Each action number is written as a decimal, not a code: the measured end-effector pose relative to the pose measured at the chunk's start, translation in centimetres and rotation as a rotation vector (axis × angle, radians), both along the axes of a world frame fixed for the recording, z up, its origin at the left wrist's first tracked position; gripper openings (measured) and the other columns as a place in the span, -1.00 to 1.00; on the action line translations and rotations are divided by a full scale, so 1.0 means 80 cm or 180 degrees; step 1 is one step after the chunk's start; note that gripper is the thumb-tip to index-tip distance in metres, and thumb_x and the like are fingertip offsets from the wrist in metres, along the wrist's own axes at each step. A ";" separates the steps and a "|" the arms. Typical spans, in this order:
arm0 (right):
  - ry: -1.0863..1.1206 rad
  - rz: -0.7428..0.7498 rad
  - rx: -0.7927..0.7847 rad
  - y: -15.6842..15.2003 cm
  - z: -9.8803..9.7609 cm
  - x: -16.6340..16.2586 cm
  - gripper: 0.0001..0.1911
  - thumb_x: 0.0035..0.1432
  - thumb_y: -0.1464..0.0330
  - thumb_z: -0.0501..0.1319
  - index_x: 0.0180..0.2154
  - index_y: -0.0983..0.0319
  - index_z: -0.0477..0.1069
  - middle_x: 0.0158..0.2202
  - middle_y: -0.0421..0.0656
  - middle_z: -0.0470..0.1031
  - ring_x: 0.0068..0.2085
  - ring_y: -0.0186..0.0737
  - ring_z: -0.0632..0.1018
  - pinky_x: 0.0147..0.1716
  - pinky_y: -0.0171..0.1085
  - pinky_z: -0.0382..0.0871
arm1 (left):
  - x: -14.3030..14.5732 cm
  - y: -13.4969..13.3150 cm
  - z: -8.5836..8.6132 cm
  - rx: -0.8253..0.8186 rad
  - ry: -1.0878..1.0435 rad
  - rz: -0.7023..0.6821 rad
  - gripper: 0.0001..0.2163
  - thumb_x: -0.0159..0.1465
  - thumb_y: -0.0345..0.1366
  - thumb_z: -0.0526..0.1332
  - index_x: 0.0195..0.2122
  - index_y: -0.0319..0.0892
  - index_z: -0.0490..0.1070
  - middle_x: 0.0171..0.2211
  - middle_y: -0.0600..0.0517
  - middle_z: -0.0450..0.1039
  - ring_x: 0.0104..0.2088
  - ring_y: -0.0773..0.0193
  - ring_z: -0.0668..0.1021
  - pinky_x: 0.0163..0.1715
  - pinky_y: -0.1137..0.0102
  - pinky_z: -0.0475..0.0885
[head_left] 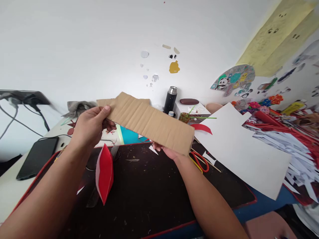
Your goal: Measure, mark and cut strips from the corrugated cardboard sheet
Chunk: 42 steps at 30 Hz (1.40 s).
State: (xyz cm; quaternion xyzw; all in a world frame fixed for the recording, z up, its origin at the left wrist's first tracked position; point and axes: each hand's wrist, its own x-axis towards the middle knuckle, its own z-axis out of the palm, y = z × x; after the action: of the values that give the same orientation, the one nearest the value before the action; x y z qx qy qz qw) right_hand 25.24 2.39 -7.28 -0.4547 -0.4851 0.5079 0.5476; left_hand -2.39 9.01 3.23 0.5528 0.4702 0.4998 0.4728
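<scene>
I hold a long strip of brown corrugated cardboard (149,121) up over a dark work mat (149,192). My left hand (91,126) grips the strip's left end, thumb on top and fingers curled beneath. My right hand (168,152) supports the right end from underneath; the cardboard hides most of its fingers. A folded red and white paper piece (104,172) stands on the mat just below my left wrist.
A large white sheet (239,149) lies to the right, with red-handled scissors (200,161) at its near edge and heaps of red and white paper strips (286,139) beyond. A black flask (170,99) stands by the wall. A black phone (37,157) lies at the left.
</scene>
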 end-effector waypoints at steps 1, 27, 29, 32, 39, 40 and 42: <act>0.0079 0.0136 -0.0071 0.001 0.000 -0.002 -0.63 0.55 0.09 0.26 0.00 0.27 0.62 -0.01 -0.01 0.67 -0.15 -0.03 0.71 -0.21 -0.11 0.65 | -0.004 0.002 0.001 0.0018 -0.0052 0.0045 -0.72 0.39 -0.06 0.39 -0.22 -0.16 0.42 -0.61 0.12 0.53 -0.59 0.32 0.56 -0.54 0.46 0.42; 0.1394 -0.0669 -0.0231 0.007 0.028 -0.013 -0.36 -0.15 -0.11 0.69 -0.42 0.14 0.40 -0.66 -0.35 0.37 -0.66 -0.36 0.39 -0.70 -0.34 0.17 | 0.009 0.003 -0.029 -0.0530 -0.0097 -0.1315 -0.54 0.10 0.11 0.62 -0.45 -0.18 0.55 -0.58 0.07 0.47 -0.59 0.39 0.45 -0.63 0.50 0.36; 0.1430 -0.0551 -0.0203 0.005 0.030 -0.014 -0.35 -0.14 -0.11 0.69 -0.46 0.15 0.38 -0.67 -0.36 0.34 -0.67 -0.38 0.37 -0.70 -0.36 0.16 | 0.012 0.003 -0.030 -0.0521 -0.0189 -0.1313 -0.50 0.01 0.14 0.65 -0.45 -0.18 0.55 -0.59 0.08 0.45 -0.61 0.39 0.43 -0.64 0.49 0.34; 0.1511 -0.0373 -0.0166 0.001 0.034 -0.015 -0.30 -0.14 -0.10 0.70 -0.53 0.15 0.30 -0.71 -0.41 0.22 -0.69 -0.42 0.31 -0.70 -0.38 0.13 | 0.019 0.000 -0.029 -0.0557 -0.0309 -0.1359 -0.44 -0.11 0.18 0.68 -0.48 -0.16 0.52 -0.63 0.11 0.41 -0.66 0.40 0.39 -0.68 0.47 0.32; 0.1556 -0.0395 -0.0092 -0.003 0.039 -0.016 -0.29 -0.09 -0.06 0.69 -0.53 0.14 0.23 -0.72 -0.46 0.08 -0.71 -0.45 0.24 -0.70 -0.38 0.06 | 0.021 -0.007 -0.021 -0.0588 -0.0235 -0.1241 -0.45 -0.12 0.18 0.69 -0.54 -0.16 0.51 -0.68 0.08 0.43 -0.70 0.38 0.41 -0.70 0.48 0.34; 0.1519 -0.0448 -0.0068 -0.002 0.038 -0.016 -0.30 -0.09 -0.06 0.69 -0.52 0.14 0.25 -0.72 -0.46 0.08 -0.71 -0.44 0.24 -0.70 -0.38 0.05 | 0.020 -0.007 -0.020 -0.0579 -0.0197 -0.1181 -0.48 -0.06 0.14 0.68 -0.54 -0.16 0.52 -0.66 0.07 0.45 -0.69 0.38 0.43 -0.70 0.50 0.34; 0.1451 -0.0515 -0.0045 0.000 0.037 -0.016 -0.31 -0.07 -0.06 0.67 -0.51 0.13 0.24 -0.71 -0.46 0.07 -0.71 -0.44 0.23 -0.71 -0.37 0.04 | 0.016 -0.006 -0.019 -0.0596 -0.0124 -0.1102 -0.52 0.03 0.09 0.66 -0.55 -0.16 0.50 -0.69 0.07 0.43 -0.71 0.41 0.40 -0.73 0.55 0.25</act>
State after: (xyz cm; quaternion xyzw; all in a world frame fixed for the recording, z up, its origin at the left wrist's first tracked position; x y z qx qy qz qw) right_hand 23.95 2.35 -4.33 -0.3696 -0.3075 0.5553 0.6786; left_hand -1.12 8.57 1.70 0.5693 0.4033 0.3757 0.6101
